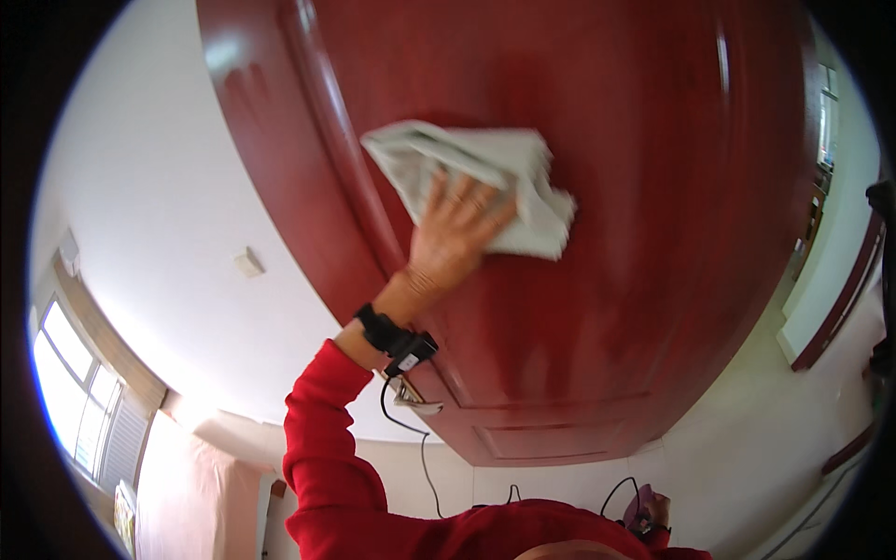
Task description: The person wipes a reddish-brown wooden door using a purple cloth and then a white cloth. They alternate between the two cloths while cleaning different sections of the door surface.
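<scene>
My left hand (457, 229) presses a pale grey-green cloth (532, 201) against a dark red panelled door (635, 233). Its fingers are slightly spread over the folded cloth, and the cloth's corners stick out to both sides. A black strap with a small device (397, 341) is around that wrist, below which the red sleeve begins. At the lower right, beside my body, my right hand (660, 509) is closed round a purple, soft-looking thing (640, 510); it is small in view, and its kind cannot be made out.
A metal door handle (415, 401) sits near the door's left edge, close to my left forearm. A black cable (429, 467) hangs from the wrist device. To the left are a white wall with a switch (248, 262), a window (79, 392) and a pink-covered object (191, 485).
</scene>
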The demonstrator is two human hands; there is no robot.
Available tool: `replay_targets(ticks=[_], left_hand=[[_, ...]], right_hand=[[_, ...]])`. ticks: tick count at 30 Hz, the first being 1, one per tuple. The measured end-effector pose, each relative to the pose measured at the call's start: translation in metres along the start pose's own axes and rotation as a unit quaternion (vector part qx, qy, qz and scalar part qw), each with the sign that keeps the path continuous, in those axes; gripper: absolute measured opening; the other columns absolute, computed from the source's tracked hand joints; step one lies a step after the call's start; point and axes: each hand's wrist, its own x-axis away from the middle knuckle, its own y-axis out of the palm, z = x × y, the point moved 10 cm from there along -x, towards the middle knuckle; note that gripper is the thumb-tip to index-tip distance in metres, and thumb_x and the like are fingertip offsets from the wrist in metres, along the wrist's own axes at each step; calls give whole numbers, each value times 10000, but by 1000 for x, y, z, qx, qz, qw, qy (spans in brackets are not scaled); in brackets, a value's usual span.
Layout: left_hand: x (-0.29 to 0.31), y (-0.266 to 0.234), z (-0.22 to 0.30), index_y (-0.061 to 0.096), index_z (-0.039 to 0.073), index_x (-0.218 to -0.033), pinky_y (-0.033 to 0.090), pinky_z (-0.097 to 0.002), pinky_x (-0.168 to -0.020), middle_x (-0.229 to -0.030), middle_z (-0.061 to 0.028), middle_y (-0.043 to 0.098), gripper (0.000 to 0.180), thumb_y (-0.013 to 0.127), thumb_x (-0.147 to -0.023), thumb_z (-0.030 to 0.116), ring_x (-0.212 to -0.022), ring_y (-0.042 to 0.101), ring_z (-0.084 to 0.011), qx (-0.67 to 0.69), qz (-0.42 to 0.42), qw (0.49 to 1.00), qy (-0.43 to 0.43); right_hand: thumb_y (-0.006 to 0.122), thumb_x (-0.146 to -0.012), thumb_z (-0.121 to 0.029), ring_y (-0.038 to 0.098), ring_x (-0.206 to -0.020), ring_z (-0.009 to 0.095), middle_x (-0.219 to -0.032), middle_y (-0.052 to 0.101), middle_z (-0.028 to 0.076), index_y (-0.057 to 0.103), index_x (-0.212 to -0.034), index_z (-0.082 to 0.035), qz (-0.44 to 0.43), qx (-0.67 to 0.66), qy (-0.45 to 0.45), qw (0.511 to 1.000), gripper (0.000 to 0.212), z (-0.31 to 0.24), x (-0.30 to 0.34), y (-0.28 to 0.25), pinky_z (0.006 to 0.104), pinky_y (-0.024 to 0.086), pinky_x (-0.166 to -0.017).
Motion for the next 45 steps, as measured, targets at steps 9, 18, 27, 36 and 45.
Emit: replay_targets(ticks=[9, 18, 27, 36, 45], left_hand=[[80, 7, 22, 562, 334, -1275, 466, -342, -906, -1081, 68, 555, 607, 651, -694, 180, -1033, 530, -159, -42, -54, 970, 234], [-22, -127, -224, 545, 75, -1272, 255, -488, -1103, -1375, -173, 457, 501, 451, -796, -52, -1314, 362, -355, -18, 210, 958, -195], [59, -59, -126, 543, 162, -1306, 245, -511, -1089, -1322, -121, 522, 747, 465, -603, -78, -1251, 432, -344, -80, 172, 972, -138], [222, 24, -8, 650, 163, -1114, 376, -467, -936, -1060, -69, 593, 429, 565, -712, 38, -1030, 532, -303, 34, -53, 974, -218], [292, 61, 74, 649, 35, -1018, 403, -492, -905, -1153, -195, 486, 353, 569, -676, 1, -1064, 471, -408, 101, -139, 944, -282]], right_hand=[[616, -682, -44, 536, -580, 131, -656, 640, 31, 678, -839, 34, -37, -141, 77, 986, 186, -43, 14, 17, 321, 440, -498], [609, -732, -114, 470, -577, 95, -633, 552, -31, 628, -734, 2, -65, -82, 17, 994, 118, -68, 39, -4, 296, 385, -482], [583, -860, -303, 486, -595, 105, -624, 562, 4, 624, -754, -7, -63, 22, 0, 998, 317, -88, 59, -3, 310, 404, -520], [574, -892, -282, 444, -489, 85, -580, 510, -41, 607, -729, -95, -107, -83, 77, 988, 250, -156, 82, 1, 272, 349, -431], [624, -870, -297, 556, -605, 114, -735, 614, -10, 673, -948, -41, -168, -257, 69, 949, 272, -119, 34, 40, 279, 471, -545]])
